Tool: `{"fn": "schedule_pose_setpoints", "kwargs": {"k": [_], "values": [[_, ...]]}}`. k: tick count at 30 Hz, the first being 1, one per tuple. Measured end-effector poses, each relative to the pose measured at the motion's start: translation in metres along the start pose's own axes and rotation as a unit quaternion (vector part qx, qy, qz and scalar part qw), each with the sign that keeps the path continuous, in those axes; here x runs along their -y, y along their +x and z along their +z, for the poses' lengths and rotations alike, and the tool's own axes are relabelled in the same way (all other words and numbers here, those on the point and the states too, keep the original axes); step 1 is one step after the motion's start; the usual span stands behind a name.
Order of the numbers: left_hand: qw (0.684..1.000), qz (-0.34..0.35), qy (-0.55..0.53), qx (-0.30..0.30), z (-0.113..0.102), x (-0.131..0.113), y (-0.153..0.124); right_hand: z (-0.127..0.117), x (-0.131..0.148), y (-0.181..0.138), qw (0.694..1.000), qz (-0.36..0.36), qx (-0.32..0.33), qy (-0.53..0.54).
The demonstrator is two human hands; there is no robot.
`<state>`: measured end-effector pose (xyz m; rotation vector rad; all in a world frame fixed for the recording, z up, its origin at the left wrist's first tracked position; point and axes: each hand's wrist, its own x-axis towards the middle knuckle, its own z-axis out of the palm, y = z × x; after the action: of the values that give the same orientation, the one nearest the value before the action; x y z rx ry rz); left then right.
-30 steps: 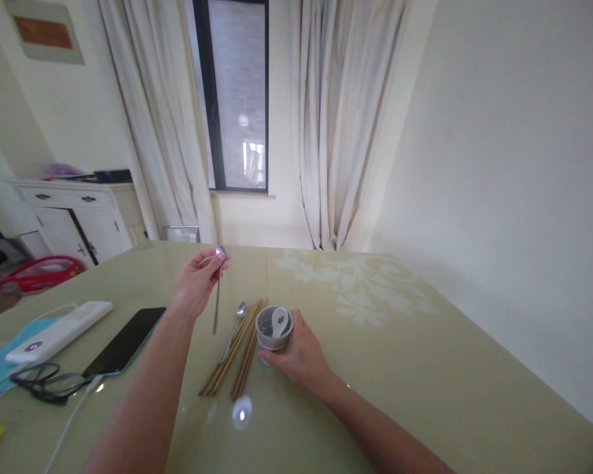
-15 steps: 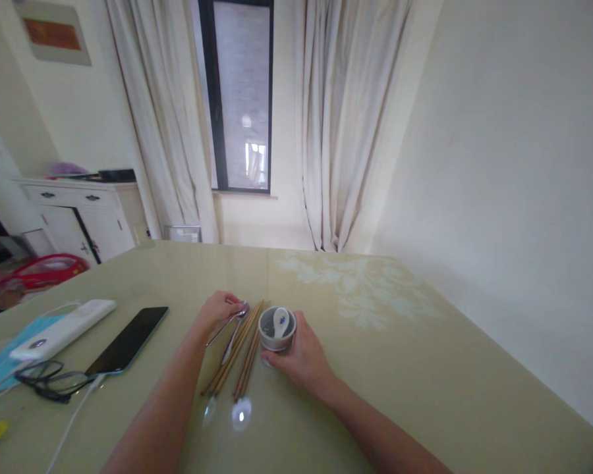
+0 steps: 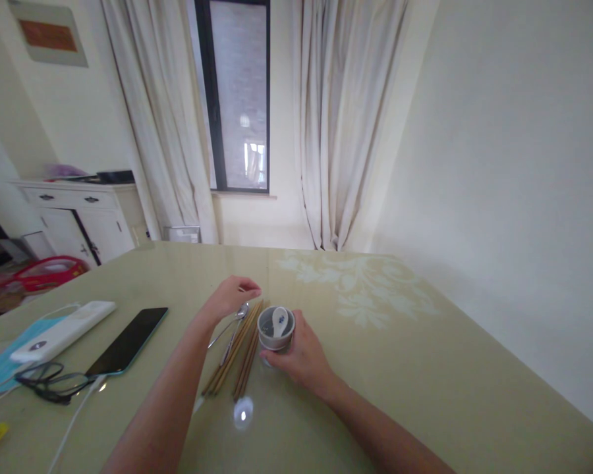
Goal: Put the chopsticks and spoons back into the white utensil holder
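Note:
My right hand [image 3: 304, 355] is wrapped round a small grey cup [image 3: 275, 342] from its right side. A white ceramic spoon [image 3: 279, 322] with a blue mark leans inside the cup. To the left of the cup several wooden chopsticks [image 3: 247, 365] lie on the table in two loose groups. Beside them are metal spoons [image 3: 242, 311], one handle slanting left and another lying along the chopsticks. Just above the spoon bowls hovers my left hand [image 3: 233, 294], its fingers stretched to the right with nothing visible in them.
On the left of the glossy table [image 3: 425, 368] lie a black phone [image 3: 128, 339] with a white cable, a white power bank [image 3: 64, 331], folded glasses [image 3: 54, 382] and a blue mask [image 3: 0, 365]. A wall borders the table's right side.
My left hand has let go of the metal spoon and moved up and to the right. The spoon stays beside the chopsticks. My right hand keeps its hold on the cup.

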<state>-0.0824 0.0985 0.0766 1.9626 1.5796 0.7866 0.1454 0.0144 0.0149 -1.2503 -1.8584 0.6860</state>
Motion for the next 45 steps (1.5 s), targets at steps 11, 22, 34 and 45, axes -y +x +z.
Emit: {"fn": "schedule_pose_setpoints", "kwargs": {"k": [11, 22, 34, 45], "values": [[0.989, 0.137, -0.02, 0.041, 0.011, -0.061, -0.012, 0.0, -0.001, 0.002, 1.0, 0.0, -0.005, -0.011], [0.962, -0.032, -0.261, -0.078, -0.025, 0.002, -0.01, -0.006, -0.01, 0.008, 0.998, 0.018, -0.054, -0.032], [0.996, -0.086, 0.012, 0.032, 0.026, 0.044, 0.01, -0.011, -0.014, 0.011, 0.998, 0.001, -0.055, -0.029], [0.995, -0.064, 0.075, 0.029, 0.024, 0.034, 0.009, -0.016, -0.013, 0.014, 0.998, 0.033, -0.027, -0.046]]}}
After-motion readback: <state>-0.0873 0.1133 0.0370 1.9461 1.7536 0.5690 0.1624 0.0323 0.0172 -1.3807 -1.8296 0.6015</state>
